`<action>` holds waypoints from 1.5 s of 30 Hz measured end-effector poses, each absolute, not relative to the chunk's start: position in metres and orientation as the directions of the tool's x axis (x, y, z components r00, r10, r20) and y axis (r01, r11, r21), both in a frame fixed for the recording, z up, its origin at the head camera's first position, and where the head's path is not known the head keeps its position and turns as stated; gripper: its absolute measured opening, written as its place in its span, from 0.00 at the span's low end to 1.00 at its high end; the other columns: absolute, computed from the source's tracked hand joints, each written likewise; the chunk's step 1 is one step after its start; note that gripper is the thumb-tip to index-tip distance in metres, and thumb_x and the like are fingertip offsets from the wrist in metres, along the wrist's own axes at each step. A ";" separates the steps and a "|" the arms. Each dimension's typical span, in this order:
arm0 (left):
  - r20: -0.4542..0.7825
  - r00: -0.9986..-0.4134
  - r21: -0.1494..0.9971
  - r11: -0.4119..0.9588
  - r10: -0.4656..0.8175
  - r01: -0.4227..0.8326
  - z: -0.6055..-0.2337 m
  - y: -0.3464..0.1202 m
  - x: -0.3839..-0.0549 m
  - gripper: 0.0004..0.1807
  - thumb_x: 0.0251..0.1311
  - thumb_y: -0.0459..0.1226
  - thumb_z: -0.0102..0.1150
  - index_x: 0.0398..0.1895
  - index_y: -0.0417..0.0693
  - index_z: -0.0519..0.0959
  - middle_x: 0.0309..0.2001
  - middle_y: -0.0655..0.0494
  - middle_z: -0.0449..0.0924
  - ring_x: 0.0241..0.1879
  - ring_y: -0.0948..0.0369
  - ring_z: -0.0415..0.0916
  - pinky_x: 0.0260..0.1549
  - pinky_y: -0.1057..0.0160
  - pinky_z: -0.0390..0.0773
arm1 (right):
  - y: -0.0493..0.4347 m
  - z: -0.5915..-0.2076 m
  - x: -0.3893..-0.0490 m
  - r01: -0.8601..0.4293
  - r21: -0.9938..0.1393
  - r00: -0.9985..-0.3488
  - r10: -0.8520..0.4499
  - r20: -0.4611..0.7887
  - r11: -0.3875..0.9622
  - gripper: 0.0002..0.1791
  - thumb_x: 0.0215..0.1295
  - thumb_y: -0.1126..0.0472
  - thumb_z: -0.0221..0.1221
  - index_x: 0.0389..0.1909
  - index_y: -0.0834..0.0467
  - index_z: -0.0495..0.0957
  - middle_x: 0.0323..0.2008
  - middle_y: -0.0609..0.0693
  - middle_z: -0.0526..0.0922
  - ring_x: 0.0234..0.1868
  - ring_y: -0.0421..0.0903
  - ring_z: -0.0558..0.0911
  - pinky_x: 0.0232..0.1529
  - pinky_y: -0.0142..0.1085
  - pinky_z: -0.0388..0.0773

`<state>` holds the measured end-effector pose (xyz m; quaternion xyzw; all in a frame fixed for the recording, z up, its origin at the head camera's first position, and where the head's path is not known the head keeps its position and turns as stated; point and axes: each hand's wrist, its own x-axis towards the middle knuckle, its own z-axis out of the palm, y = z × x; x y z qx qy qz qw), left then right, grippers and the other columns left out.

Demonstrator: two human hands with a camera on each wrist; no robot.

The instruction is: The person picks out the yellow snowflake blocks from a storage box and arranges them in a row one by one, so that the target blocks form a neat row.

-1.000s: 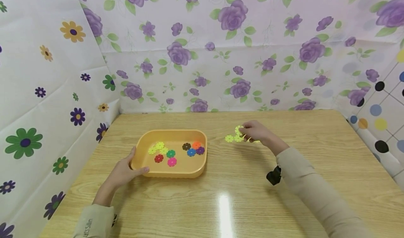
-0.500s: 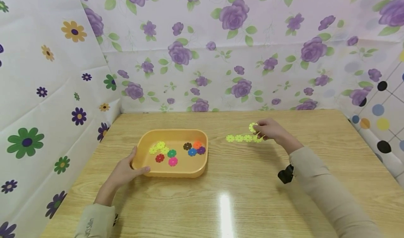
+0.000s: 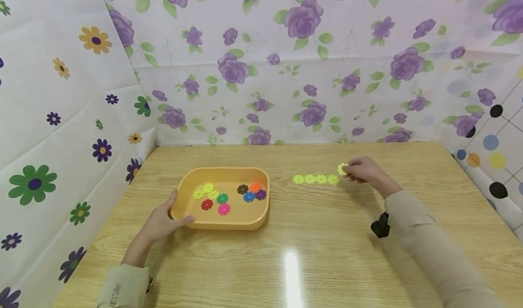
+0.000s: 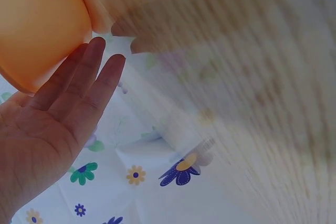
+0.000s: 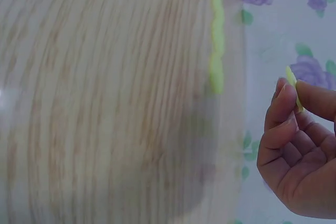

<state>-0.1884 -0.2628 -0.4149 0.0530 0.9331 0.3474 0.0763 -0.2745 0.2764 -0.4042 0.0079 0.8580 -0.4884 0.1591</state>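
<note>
The right hand (image 3: pixel 365 168) covers part of the yellow disc (image 3: pixel 341 168) it pinches, well to the right of the tray (image 3: pixel 229 225); in the right wrist view that disc shows nearly edge-on between thumb and index finger, apart from the row. The left hand (image 3: pixel 158 222) lies at the tray's near left corner, thumb on the rim and the other fingers extended, resting against the outer wall. The left wrist view cuts the tray off, hides what lies inside and conceals most of the thumb. A black object (image 3: pixel 381 225) at the right wrist is hard to make out.

Dark lettering runs along the left sleeve (image 3: pixel 122 281), near the tray's left side; it is turned sideways and too small to read surely, something like "ucs Siin".

To the right of the tray, level with its far half, four yellow discs (image 3: pixel 310 178) lie in one straight row on the worktop (image 3: pixel 245 262); the right wrist view shows them only as a strip cut off at the top. Inside the tray, a yellow cluster (image 3: pixel 208 188) overlaps, at least three discs, the exact count uncertain. The tray also contains one each of red (image 3: pixel 207 204), green (image 3: pixel 222 198), pink (image 3: pixel 224 209), dark brown or black (image 3: pixel 243 189), orange (image 3: pixel 255 187), blue (image 3: pixel 249 197) and purple (image 3: pixel 260 194) discs.
</note>
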 end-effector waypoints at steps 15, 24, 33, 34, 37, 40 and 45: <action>-0.105 -0.984 0.655 0.754 0.142 0.039 -0.415 -0.263 -0.188 0.57 0.49 0.50 0.65 0.69 0.33 0.37 0.68 0.32 0.40 0.65 0.39 0.46 0.58 0.44 0.57 | 0.290 -0.425 -0.282 0.244 -0.801 -0.942 -0.063 -0.330 0.547 0.12 0.63 0.62 0.55 0.39 0.69 0.73 0.22 0.50 0.80 0.19 0.40 0.76 0.19 0.31 0.71; -0.106 -0.984 0.653 0.756 0.141 0.038 -0.415 -0.263 -0.188 0.57 0.49 0.50 0.65 0.69 0.33 0.37 0.68 0.32 0.41 0.65 0.39 0.45 0.58 0.43 0.56 | 0.289 -0.430 -0.280 0.321 -0.798 -0.915 -0.051 -0.401 0.510 0.09 0.62 0.64 0.56 0.36 0.67 0.70 0.20 0.49 0.81 0.19 0.40 0.79 0.18 0.30 0.69; -0.104 -0.984 0.655 0.754 0.143 0.041 -0.415 -0.263 -0.187 0.57 0.49 0.50 0.65 0.69 0.33 0.37 0.68 0.32 0.41 0.65 0.39 0.46 0.58 0.44 0.57 | 0.288 -0.437 -0.281 0.307 -0.779 -0.921 -0.036 -0.388 0.547 0.11 0.60 0.62 0.58 0.33 0.68 0.73 0.19 0.49 0.81 0.18 0.40 0.79 0.16 0.29 0.67; -0.104 -0.984 0.655 0.755 0.143 0.041 -0.415 -0.262 -0.187 0.57 0.49 0.50 0.65 0.69 0.33 0.37 0.68 0.32 0.41 0.65 0.39 0.46 0.58 0.44 0.57 | 0.287 -0.437 -0.281 0.303 -0.773 -0.922 -0.033 -0.385 0.557 0.11 0.60 0.61 0.58 0.33 0.68 0.74 0.19 0.49 0.81 0.18 0.40 0.79 0.16 0.29 0.67; -0.101 -0.984 0.652 0.757 0.144 0.044 -0.414 -0.262 -0.187 0.57 0.49 0.50 0.65 0.69 0.33 0.37 0.68 0.31 0.41 0.65 0.39 0.47 0.58 0.44 0.57 | 0.287 -0.437 -0.281 0.281 -0.755 -0.928 -0.032 -0.371 0.592 0.12 0.60 0.60 0.58 0.33 0.69 0.76 0.18 0.50 0.81 0.16 0.40 0.77 0.16 0.30 0.68; -0.100 -0.985 0.652 0.757 0.144 0.045 -0.413 -0.261 -0.186 0.57 0.49 0.50 0.65 0.69 0.33 0.38 0.67 0.31 0.42 0.65 0.38 0.47 0.58 0.43 0.57 | 0.287 -0.438 -0.281 0.266 -0.739 -0.934 -0.025 -0.357 0.618 0.12 0.60 0.60 0.58 0.31 0.68 0.77 0.17 0.50 0.80 0.15 0.40 0.76 0.16 0.30 0.68; -0.096 -0.985 0.653 0.756 0.145 0.048 -0.412 -0.261 -0.186 0.57 0.49 0.50 0.65 0.69 0.33 0.38 0.67 0.31 0.42 0.65 0.38 0.47 0.58 0.44 0.57 | 0.285 -0.438 -0.282 0.257 -0.734 -0.940 -0.014 -0.341 0.629 0.10 0.59 0.62 0.59 0.27 0.68 0.76 0.16 0.50 0.79 0.16 0.40 0.77 0.18 0.30 0.72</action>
